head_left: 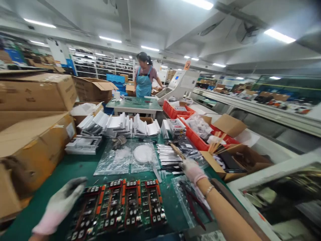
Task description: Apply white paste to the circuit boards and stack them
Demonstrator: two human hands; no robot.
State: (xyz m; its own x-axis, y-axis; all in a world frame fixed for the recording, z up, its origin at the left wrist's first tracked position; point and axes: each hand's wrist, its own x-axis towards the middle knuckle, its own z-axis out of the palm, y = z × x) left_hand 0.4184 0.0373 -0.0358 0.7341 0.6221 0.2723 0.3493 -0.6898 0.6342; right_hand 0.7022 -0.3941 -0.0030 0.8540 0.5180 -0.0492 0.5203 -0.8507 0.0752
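Four boards [116, 206] right of left hand [65, 198]

Left hand: half open, nothing visible held; contact with the nearest board cannot be told. Right hand [192, 170]: closed around a stick [177, 150]. Strips [167, 155] left of it, pliers [192, 205] on its near side.

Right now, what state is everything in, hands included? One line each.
circuit boards: four, side by side
left hand: gloved, at the leftmost board; grip and contact unclear
right hand: gloved, closed on a brown stick
brown stick: held, slanted
pliers: lying down, handles spread
white disc: lying flat
nearer red bin: open-topped, loaded
box with thin sticks: open, flaps out
ceiling lights: on
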